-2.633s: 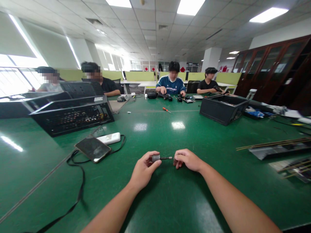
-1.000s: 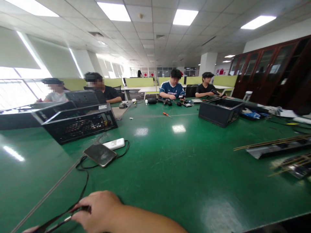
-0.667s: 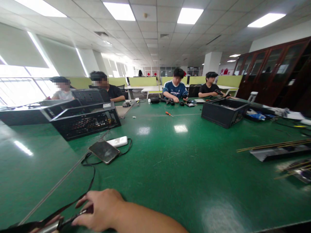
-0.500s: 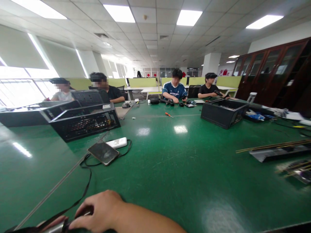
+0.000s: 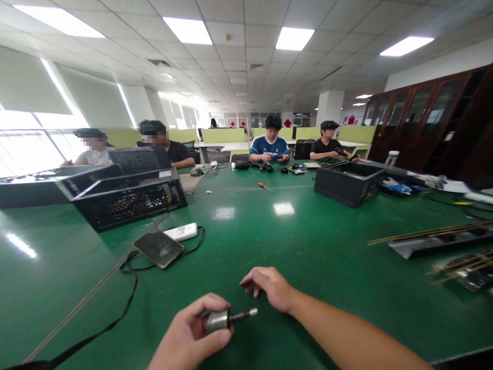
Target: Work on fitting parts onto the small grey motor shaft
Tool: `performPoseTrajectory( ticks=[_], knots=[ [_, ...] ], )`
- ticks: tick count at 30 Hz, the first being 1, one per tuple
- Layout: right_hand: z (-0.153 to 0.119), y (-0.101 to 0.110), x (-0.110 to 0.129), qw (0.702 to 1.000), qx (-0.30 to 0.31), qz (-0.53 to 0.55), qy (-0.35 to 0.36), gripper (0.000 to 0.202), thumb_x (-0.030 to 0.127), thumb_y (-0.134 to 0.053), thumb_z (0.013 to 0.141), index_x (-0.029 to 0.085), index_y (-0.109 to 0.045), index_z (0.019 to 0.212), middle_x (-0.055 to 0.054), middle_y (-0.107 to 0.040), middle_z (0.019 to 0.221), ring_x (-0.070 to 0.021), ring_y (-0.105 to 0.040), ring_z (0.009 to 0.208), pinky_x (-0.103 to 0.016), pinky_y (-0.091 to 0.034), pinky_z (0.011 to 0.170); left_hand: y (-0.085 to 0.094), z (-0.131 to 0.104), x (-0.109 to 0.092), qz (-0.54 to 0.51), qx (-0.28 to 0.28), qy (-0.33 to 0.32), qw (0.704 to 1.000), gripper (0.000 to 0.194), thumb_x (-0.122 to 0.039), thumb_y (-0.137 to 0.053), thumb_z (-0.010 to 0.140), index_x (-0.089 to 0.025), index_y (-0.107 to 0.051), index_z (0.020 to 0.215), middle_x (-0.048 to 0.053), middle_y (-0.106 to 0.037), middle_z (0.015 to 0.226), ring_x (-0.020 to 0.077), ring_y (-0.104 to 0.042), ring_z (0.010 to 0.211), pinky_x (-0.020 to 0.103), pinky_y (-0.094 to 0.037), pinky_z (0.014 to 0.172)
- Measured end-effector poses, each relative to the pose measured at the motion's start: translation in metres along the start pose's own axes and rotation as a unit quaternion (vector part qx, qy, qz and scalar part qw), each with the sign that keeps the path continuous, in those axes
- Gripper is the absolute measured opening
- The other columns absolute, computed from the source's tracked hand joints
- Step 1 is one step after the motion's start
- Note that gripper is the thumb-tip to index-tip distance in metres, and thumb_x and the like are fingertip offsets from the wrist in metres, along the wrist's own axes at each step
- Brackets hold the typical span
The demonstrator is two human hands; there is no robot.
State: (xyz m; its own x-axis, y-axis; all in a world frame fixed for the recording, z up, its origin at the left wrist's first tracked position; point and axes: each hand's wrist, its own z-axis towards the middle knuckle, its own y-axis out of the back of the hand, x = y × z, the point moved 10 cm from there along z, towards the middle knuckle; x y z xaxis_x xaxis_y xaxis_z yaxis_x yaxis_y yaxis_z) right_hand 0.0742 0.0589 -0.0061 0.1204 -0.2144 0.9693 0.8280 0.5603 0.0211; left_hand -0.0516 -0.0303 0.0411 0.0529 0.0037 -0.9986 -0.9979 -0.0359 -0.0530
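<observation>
Near the front of the green table [image 5: 246,246], my left hand [image 5: 192,331] is closed around a silver metal cylinder with a shaft [image 5: 219,321], which looks like a small motor. Its thin dark shaft, tipped with bright metal, points right. Just beyond the tip, my right hand [image 5: 271,288] hovers with loosely bent fingers apart and nothing in them. It does not touch the shaft.
A phone [image 5: 158,247] and white power bank [image 5: 181,232] lie left, beside a black strap [image 5: 127,308]. Open computer cases [image 5: 131,200] [image 5: 346,185] stand left and right. Metal rails [image 5: 439,239] lie right. A screwdriver [image 5: 264,186] lies farther back. Several people sit across the table.
Both hands have moved from the lower left toward the middle. My right hand has come away from the metal cylinder, which my left hand now holds in full view.
</observation>
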Motion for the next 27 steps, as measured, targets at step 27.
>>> performPoseTrajectory(
  ticks=[27],
  knots=[
    [0.0,0.073,-0.002,0.984,-0.051,-0.168,-0.034,0.023,0.026,-0.069,0.069,0.015,-0.074,0.09,-0.004,-0.072,0.079,-0.0171,-0.064,0.071,-0.026,-0.049,0.066,-0.061,0.106,0.052,0.075,0.102,-0.003,0.992,0.032,-0.019,-0.079,0.058,-0.015,-0.061,0.085,0.0,-0.064,0.073,0.0153,-0.06,0.067,0.024,-0.044,0.062]
  ],
)
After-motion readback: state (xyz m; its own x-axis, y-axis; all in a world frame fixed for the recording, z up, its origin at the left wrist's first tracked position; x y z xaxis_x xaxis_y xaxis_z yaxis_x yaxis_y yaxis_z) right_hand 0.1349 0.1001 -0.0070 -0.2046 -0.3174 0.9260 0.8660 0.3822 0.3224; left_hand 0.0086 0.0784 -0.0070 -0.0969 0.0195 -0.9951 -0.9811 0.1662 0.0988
